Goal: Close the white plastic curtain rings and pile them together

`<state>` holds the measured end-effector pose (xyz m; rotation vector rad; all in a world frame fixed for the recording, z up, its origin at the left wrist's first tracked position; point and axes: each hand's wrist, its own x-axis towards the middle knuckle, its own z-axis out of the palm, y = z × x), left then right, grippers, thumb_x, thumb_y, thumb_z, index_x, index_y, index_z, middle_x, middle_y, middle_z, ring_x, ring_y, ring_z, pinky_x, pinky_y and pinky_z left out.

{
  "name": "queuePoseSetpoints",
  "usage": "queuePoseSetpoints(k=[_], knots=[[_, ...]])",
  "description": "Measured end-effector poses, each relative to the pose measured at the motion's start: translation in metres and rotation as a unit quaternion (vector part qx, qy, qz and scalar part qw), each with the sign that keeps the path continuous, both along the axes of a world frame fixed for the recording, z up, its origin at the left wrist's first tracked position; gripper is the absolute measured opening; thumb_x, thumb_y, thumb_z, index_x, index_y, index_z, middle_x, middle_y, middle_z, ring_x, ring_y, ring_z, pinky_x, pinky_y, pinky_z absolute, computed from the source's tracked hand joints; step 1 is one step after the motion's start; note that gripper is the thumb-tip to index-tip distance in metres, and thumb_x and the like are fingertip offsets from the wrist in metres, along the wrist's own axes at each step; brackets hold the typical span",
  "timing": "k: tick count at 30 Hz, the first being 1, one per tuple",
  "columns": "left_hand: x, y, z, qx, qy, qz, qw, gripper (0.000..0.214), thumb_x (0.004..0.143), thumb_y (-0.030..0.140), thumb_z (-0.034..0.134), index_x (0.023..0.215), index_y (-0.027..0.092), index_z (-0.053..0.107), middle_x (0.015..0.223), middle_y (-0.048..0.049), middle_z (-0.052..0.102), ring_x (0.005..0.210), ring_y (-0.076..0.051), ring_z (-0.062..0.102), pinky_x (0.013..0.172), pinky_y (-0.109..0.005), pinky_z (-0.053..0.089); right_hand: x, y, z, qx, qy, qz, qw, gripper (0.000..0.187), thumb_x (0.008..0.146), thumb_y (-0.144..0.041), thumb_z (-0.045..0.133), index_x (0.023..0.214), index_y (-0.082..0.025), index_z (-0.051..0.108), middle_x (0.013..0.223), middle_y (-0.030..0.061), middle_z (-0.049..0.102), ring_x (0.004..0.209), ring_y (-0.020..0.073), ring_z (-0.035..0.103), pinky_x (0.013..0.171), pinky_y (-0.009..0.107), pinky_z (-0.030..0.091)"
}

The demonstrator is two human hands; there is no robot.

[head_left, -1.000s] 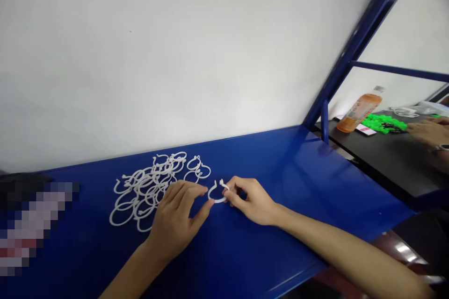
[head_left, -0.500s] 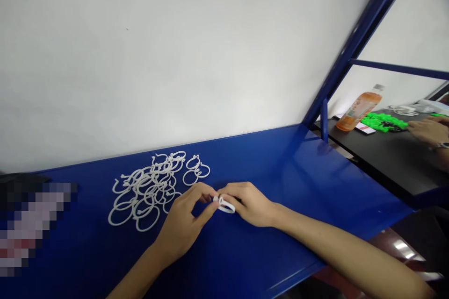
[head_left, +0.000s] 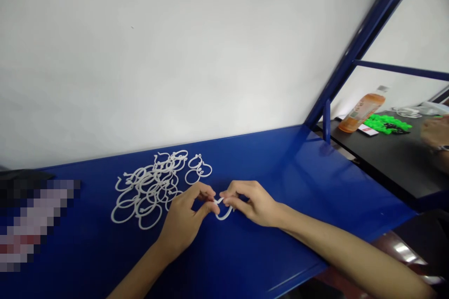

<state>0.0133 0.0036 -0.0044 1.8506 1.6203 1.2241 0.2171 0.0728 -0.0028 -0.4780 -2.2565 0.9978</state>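
Note:
Both my hands pinch one white plastic ring [head_left: 224,214] just above the blue table [head_left: 287,182]. My left hand [head_left: 184,222] grips its left end with thumb and fingertips. My right hand [head_left: 250,203] grips the right end, fingers curled. The ring hangs as an open loop below the fingertips. A heap of several more white rings [head_left: 152,187] lies on the table just left of and behind my left hand.
A white wall stands behind the table. A blue frame post [head_left: 354,51] rises at the right. Beyond it, a black table [head_left: 382,154] holds an orange drink bottle [head_left: 363,110], green pieces [head_left: 384,124], and another person's hand [head_left: 435,133]. A pixelated patch covers the far left.
My hands lifted the single ring off the table, drew it nearer and brought its ends together between the fingertips. The other person's hand moved right.

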Motion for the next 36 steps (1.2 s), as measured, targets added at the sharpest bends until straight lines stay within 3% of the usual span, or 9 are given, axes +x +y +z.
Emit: queuePoseSetpoints(k=[7, 11, 13, 16, 18, 22, 26, 29, 36], knots=[[0.001, 0.000, -0.007, 0.091, 0.063, -0.061, 0.992, 0.023, 0.090, 0.021, 0.056, 0.069, 0.024, 0.063, 0.070, 0.0035, 0.067, 0.070, -0.014, 0.062, 0.071, -0.028, 0.052, 0.006, 0.003, 0.001, 0.063, -0.045, 0.070, 0.995, 0.023, 0.105, -0.027, 0.044, 0.102, -0.018, 0.065, 0.094, 0.0072, 0.070, 0.085, 0.0147, 0.067, 0.077, 0.025, 0.054], [-0.003, 0.005, -0.016, 0.119, 0.135, -0.067, 0.981, 0.018, 0.093, 0.023, 0.058, 0.076, 0.023, 0.063, 0.076, 0.0030, 0.069, 0.076, -0.014, 0.062, 0.077, -0.029, 0.051, 0.003, 0.010, -0.004, 0.098, -0.058, 0.055, 0.992, 0.024, 0.106, -0.027, 0.043, 0.107, -0.017, 0.065, 0.097, 0.0065, 0.070, 0.088, 0.0147, 0.067, 0.081, 0.026, 0.054], [-0.010, 0.009, -0.019, 0.121, 0.192, -0.052, 0.972, 0.012, 0.093, 0.032, 0.060, 0.086, 0.024, 0.065, 0.084, 0.0009, 0.071, 0.084, -0.017, 0.063, 0.082, -0.033, 0.051, 0.003, 0.017, -0.006, 0.118, -0.072, 0.020, 0.990, 0.024, 0.105, -0.028, 0.044, 0.110, -0.018, 0.066, 0.101, 0.0072, 0.069, 0.091, 0.0155, 0.067, 0.083, 0.027, 0.054], [-0.026, 0.017, -0.024, 0.106, 0.284, 0.006, 0.953, 0.022, 0.095, 0.041, 0.057, 0.102, 0.024, 0.068, 0.101, -0.0038, 0.073, 0.100, -0.023, 0.063, 0.094, -0.042, 0.049, 0.010, 0.035, -0.007, 0.152, -0.156, -0.076, 0.973, 0.024, 0.104, -0.025, 0.047, 0.111, -0.019, 0.068, 0.110, 0.0086, 0.065, 0.086, 0.0154, 0.067, 0.080, 0.028, 0.055], [-0.037, 0.022, -0.028, 0.090, 0.324, 0.050, 0.940, 0.032, 0.096, 0.043, 0.052, 0.116, 0.022, 0.066, 0.116, -0.0077, 0.071, 0.113, -0.028, 0.060, 0.101, -0.047, 0.046, 0.020, 0.050, -0.007, 0.174, -0.244, -0.164, 0.940, 0.023, 0.102, -0.022, 0.049, 0.112, -0.019, 0.070, 0.110, 0.0095, 0.064, 0.083, 0.0168, 0.066, 0.076, 0.029, 0.055], [-0.053, 0.031, -0.040, 0.057, 0.378, 0.087, 0.920, 0.048, 0.099, 0.039, 0.040, 0.141, 0.018, 0.053, 0.142, -0.0106, 0.059, 0.134, -0.032, 0.048, 0.111, -0.052, 0.039, 0.041, 0.073, -0.001, 0.197, -0.365, -0.299, 0.859, 0.029, 0.100, -0.017, 0.051, 0.125, -0.020, 0.065, 0.111, 0.0128, 0.064, 0.102, 0.0262, 0.063, 0.077, 0.033, 0.054], [-0.057, 0.034, -0.046, 0.050, 0.405, 0.077, 0.910, 0.050, 0.100, 0.036, 0.034, 0.141, 0.013, 0.053, 0.135, -0.0127, 0.064, 0.133, -0.032, 0.049, 0.111, -0.053, 0.039, 0.044, 0.075, 0.005, 0.224, -0.376, -0.356, 0.826, 0.028, 0.100, -0.023, 0.054, 0.126, -0.017, 0.064, 0.113, 0.0137, 0.065, 0.107, 0.0292, 0.058, 0.084, 0.038, 0.054], [-0.057, 0.036, -0.045, 0.066, 0.399, 0.085, 0.910, 0.044, 0.100, 0.039, 0.040, 0.128, 0.014, 0.063, 0.121, -0.0121, 0.071, 0.122, -0.032, 0.055, 0.107, -0.051, 0.041, 0.036, 0.067, 0.006, 0.258, -0.344, -0.328, 0.842, 0.031, 0.100, -0.026, 0.054, 0.126, -0.014, 0.064, 0.111, 0.0133, 0.065, 0.104, 0.0287, 0.056, 0.089, 0.040, 0.052], [-0.052, 0.036, -0.039, 0.095, 0.361, 0.061, 0.926, 0.022, 0.098, 0.028, 0.048, 0.105, 0.022, 0.067, 0.101, -0.0054, 0.074, 0.099, -0.026, 0.062, 0.090, -0.042, 0.046, 0.017, 0.045, -0.002, 0.278, -0.225, -0.145, 0.923, 0.030, 0.101, -0.030, 0.053, 0.124, -0.015, 0.065, 0.106, 0.0116, 0.066, 0.098, 0.0241, 0.056, 0.089, 0.040, 0.052]])
